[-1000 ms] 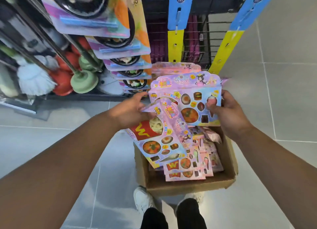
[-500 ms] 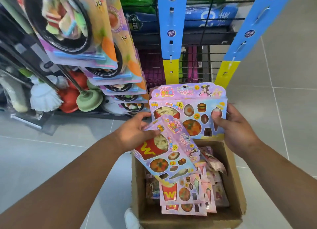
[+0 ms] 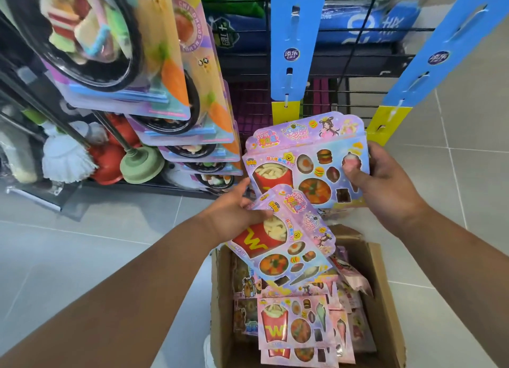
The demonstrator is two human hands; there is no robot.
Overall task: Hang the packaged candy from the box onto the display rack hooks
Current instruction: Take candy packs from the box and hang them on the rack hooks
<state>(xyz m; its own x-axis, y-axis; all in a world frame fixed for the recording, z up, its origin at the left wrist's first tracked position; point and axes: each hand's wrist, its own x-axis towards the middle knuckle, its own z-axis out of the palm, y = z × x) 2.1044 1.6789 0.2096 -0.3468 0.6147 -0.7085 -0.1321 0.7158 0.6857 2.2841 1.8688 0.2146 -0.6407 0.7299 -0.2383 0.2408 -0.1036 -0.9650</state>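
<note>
1. While I watch through the head camera, the right hand (image 3: 385, 186) grips the right edge of 1 upright candy pack (image 3: 305, 164), thumb pressed on its front and the other fingers hidden behind it.
2. I see the left hand (image 3: 234, 213) closed on a second, tilted candy pack (image 3: 283, 246), pinching its upper left corner; that pack slants down to the right over the box.
3. I can see the tilted pack overlapping the lower edge of the upright pack, which sits farther from me, but I cannot tell whether the 2 touch.
4. I find the cardboard box (image 3: 382, 293) open on the pale tiled floor (image 3: 68, 257), near me, with more candy packs (image 3: 297, 329) lying loosely stacked inside.
5. I note 2 blue hanging strips with yellow lower ends on the far side: 1 (image 3: 294, 42) just above the upright pack, the other (image 3: 440, 53) slanting off to the right. Both front a black wire rack (image 3: 358, 92).
6. I see a column of other carded packs (image 3: 176, 98), with dark round trays and carrot prints, hanging at the far left, overlapping one another downward.
7. I also make out a green plunger (image 3: 141, 166), a red plunger (image 3: 107, 169) and a white mop head (image 3: 66, 161) low at the far left.
8. I see neither held pack on a hook.
</note>
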